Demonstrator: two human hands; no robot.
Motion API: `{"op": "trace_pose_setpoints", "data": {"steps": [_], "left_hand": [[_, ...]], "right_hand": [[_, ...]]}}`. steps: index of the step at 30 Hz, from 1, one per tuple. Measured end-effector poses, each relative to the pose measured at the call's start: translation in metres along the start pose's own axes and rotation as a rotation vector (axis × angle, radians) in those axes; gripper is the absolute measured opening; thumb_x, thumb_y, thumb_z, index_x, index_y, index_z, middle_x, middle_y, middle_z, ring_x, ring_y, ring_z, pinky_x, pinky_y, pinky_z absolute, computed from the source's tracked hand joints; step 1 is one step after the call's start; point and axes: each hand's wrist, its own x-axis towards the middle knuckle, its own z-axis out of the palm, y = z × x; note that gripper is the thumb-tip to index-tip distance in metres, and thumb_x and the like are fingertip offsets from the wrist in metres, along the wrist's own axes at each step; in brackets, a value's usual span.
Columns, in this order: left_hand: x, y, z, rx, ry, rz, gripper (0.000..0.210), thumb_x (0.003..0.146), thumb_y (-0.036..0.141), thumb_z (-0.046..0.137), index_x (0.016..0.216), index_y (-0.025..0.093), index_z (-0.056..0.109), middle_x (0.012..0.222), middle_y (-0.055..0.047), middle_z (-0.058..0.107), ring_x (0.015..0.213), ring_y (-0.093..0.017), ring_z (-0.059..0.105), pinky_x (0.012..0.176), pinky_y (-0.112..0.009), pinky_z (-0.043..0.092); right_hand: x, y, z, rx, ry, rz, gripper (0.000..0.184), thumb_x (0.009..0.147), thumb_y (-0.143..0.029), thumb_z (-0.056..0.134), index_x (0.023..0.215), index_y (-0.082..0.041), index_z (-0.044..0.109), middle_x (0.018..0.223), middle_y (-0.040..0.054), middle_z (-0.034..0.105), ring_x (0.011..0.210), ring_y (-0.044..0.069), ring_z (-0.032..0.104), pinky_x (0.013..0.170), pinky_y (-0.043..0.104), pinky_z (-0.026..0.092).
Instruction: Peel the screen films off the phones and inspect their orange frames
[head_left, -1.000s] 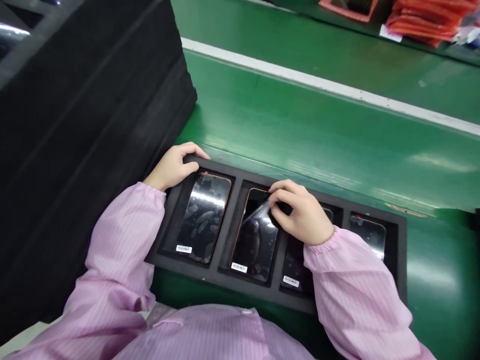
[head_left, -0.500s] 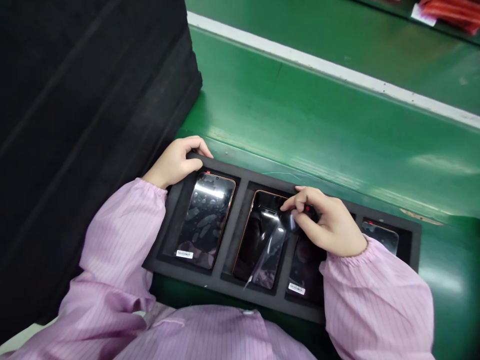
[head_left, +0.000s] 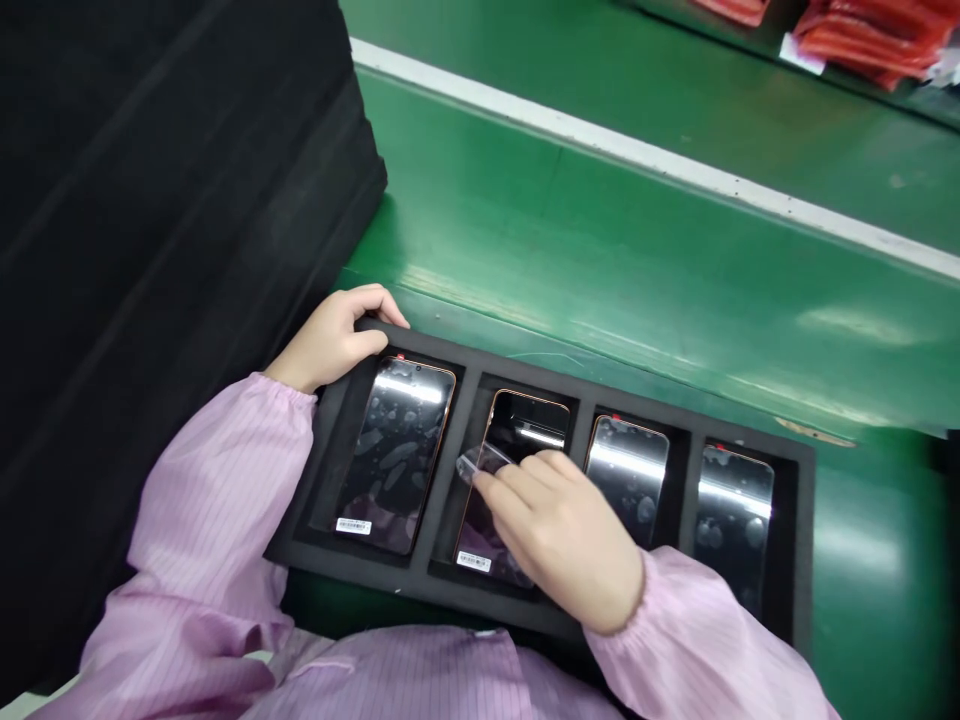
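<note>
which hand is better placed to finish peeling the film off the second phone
Right. The right hand already pinches the clear film over the second phone. The left hand grips the tray at its far left corner, steadying it.

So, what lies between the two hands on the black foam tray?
In the head view, between the left hand and right hand lies the leftmost glossy black phone in its tray pocket.

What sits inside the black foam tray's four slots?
Each slot of the foam tray holds a phone, screen up. The right hand covers much of the second phone, holding clear film; the left hand grips the tray's corner.
</note>
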Motion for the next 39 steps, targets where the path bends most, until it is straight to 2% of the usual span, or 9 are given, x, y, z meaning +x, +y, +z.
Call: {"op": "trace_pose_setpoints", "data": {"steps": [6, 10, 19, 21, 23, 26, 28, 33, 39], "left_hand": [[0.000, 0.000, 0.000, -0.008, -0.001, -0.016, 0.017, 0.061, 0.021, 0.050, 0.074, 0.021, 0.062, 0.077, 0.000, 0.061, 0.080, -0.021, 0.057, 0.075, -0.033, 0.043], [-0.001, 0.001, -0.001, -0.010, -0.019, -0.027, 0.016, 0.064, 0.019, 0.051, 0.075, 0.019, 0.062, 0.078, 0.000, 0.061, 0.080, -0.020, 0.057, 0.076, -0.032, 0.041], [-0.002, 0.004, -0.001, 0.007, -0.025, -0.051, 0.015, 0.065, 0.020, 0.051, 0.077, 0.019, 0.061, 0.080, 0.001, 0.061, 0.082, -0.020, 0.056, 0.077, -0.032, 0.041], [-0.002, 0.004, -0.001, 0.006, -0.027, -0.055, 0.015, 0.065, 0.019, 0.052, 0.077, 0.019, 0.061, 0.081, 0.001, 0.061, 0.082, -0.020, 0.056, 0.077, -0.032, 0.041], [-0.003, 0.003, -0.001, 0.009, -0.025, -0.060, 0.016, 0.065, 0.018, 0.052, 0.078, 0.018, 0.061, 0.081, 0.001, 0.061, 0.083, -0.019, 0.056, 0.077, -0.031, 0.041], [-0.004, 0.001, -0.002, 0.014, -0.020, -0.062, 0.017, 0.065, 0.016, 0.053, 0.080, 0.017, 0.062, 0.081, 0.002, 0.061, 0.082, -0.018, 0.055, 0.074, -0.028, 0.040], [-0.004, 0.000, -0.001, 0.008, -0.013, -0.055, 0.018, 0.065, 0.015, 0.053, 0.081, 0.017, 0.062, 0.081, 0.002, 0.061, 0.081, -0.017, 0.054, 0.073, -0.028, 0.040], [-0.005, 0.000, -0.001, -0.025, -0.009, -0.051, 0.020, 0.064, 0.012, 0.053, 0.080, 0.017, 0.063, 0.078, 0.003, 0.061, 0.078, -0.016, 0.054, 0.070, -0.028, 0.039], [-0.004, 0.000, -0.002, -0.009, -0.010, -0.029, 0.020, 0.064, 0.011, 0.053, 0.082, 0.014, 0.063, 0.077, 0.003, 0.060, 0.075, -0.013, 0.052, 0.067, -0.025, 0.038]], "right_hand": [[-0.003, -0.018, 0.014, -0.023, 0.013, -0.029, 0.040, 0.096, -0.004, 0.035, 0.132, -0.008, 0.053, 0.078, 0.0030, 0.058, 0.067, 0.017, 0.051, 0.073, 0.035, 0.040], [-0.003, -0.021, 0.018, 0.018, 0.003, -0.042, 0.042, 0.097, -0.006, 0.035, 0.135, -0.013, 0.050, 0.078, 0.0019, 0.057, 0.067, 0.017, 0.051, 0.072, 0.034, 0.040], [-0.002, -0.021, 0.021, 0.132, -0.124, -0.061, 0.047, 0.096, -0.012, 0.040, 0.143, -0.017, 0.042, 0.086, 0.0028, 0.060, 0.071, 0.017, 0.054, 0.073, 0.035, 0.038], [-0.002, -0.012, 0.016, 0.220, -0.086, -0.095, 0.045, 0.094, -0.014, 0.043, 0.139, -0.015, 0.046, 0.084, 0.0020, 0.062, 0.070, 0.016, 0.054, 0.070, 0.034, 0.039], [-0.001, 0.000, 0.008, 0.310, 0.026, -0.098, 0.037, 0.095, -0.015, 0.044, 0.130, -0.014, 0.054, 0.081, 0.0008, 0.064, 0.069, 0.014, 0.055, 0.069, 0.032, 0.041], [-0.001, 0.024, -0.007, 0.391, 0.206, 0.022, 0.030, 0.095, -0.014, 0.046, 0.121, -0.013, 0.061, 0.082, 0.0009, 0.067, 0.067, 0.011, 0.056, 0.068, 0.026, 0.045], [-0.002, 0.037, -0.016, 0.410, 0.243, 0.124, 0.032, 0.093, -0.012, 0.049, 0.123, -0.013, 0.061, 0.087, 0.0015, 0.069, 0.065, 0.009, 0.057, 0.067, 0.023, 0.047], [-0.002, 0.048, -0.023, 0.485, 0.191, 0.168, 0.033, 0.092, -0.010, 0.047, 0.118, -0.017, 0.066, 0.099, 0.0019, 0.071, 0.078, 0.010, 0.063, 0.076, 0.024, 0.052], [0.005, 0.037, -0.011, 1.031, 0.160, 0.374, 0.025, 0.094, -0.014, 0.048, 0.107, -0.015, 0.070, 0.087, 0.0005, 0.071, 0.060, 0.007, 0.066, 0.058, 0.018, 0.054]]}}
